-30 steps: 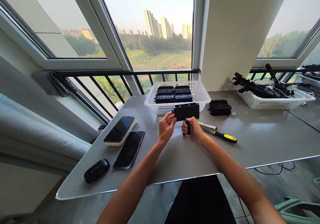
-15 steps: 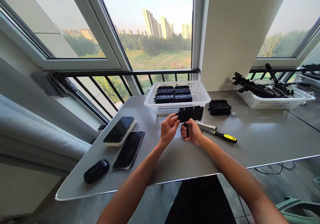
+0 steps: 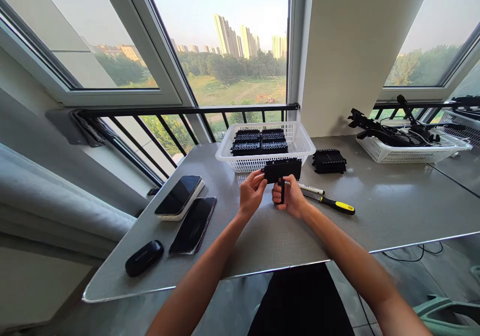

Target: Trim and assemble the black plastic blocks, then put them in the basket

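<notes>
Panel point(image 3: 283, 170), black, held up above table point(image 3: 382, 196), near basket point(image 3: 243, 165). Looks light, stiff; ends likely best hold. Left hand point(image 3: 251, 195) nearly closed, pinching left end; right hand point(image 3: 294, 198) curled round narrow piece point(image 3: 282, 191), thumb by panel's lower edge. Basket behind limits reach; marker point(image 3: 312, 189), yellow-black tool point(image 3: 343, 207) lie right.

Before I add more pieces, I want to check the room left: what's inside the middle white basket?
Black ridged pieces fill the left part of the white basket; bare basket shows at right. Anything beneath them is covered.
</notes>
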Motion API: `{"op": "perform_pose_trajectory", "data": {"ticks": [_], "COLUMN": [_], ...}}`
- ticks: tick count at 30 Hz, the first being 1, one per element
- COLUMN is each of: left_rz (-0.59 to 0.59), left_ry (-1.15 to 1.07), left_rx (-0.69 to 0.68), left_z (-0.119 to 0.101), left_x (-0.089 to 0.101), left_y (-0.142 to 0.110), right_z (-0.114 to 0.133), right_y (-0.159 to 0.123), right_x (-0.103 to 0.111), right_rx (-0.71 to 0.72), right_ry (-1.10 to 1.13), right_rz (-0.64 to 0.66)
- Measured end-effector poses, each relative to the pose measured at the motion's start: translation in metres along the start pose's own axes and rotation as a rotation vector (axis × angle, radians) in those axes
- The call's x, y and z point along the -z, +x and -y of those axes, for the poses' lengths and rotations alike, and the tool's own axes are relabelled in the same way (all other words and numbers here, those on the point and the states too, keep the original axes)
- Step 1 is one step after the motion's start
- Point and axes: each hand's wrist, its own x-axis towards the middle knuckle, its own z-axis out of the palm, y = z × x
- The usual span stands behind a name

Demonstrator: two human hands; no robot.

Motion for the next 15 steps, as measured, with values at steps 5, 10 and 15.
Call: {"op": "perform_pose_trajectory", "data": {"ticks": [5, 10, 15], "left_rz": [-0.068, -0.075, -0.061], "left_ry": [0.007, -0.012, -0.011], "left_rx": [0.012, 0.015, 0.007], "left_z": [0.001, 0.002, 0.001], "left_x": [0.007, 0.008, 0.007], "left_y": [0.005, 0.006, 0.005], "right_z": [0.005, 0.009, 0.011], "right_y": [0.0, 0.001, 0.001], "right_x": [0.005, 0.011, 0.014], "right_rx": [0.086, 0.123, 0.117], "right_ry": [0.013, 0.006, -0.017], "right_rz": [-0.135, -0.247, -0.292]}}
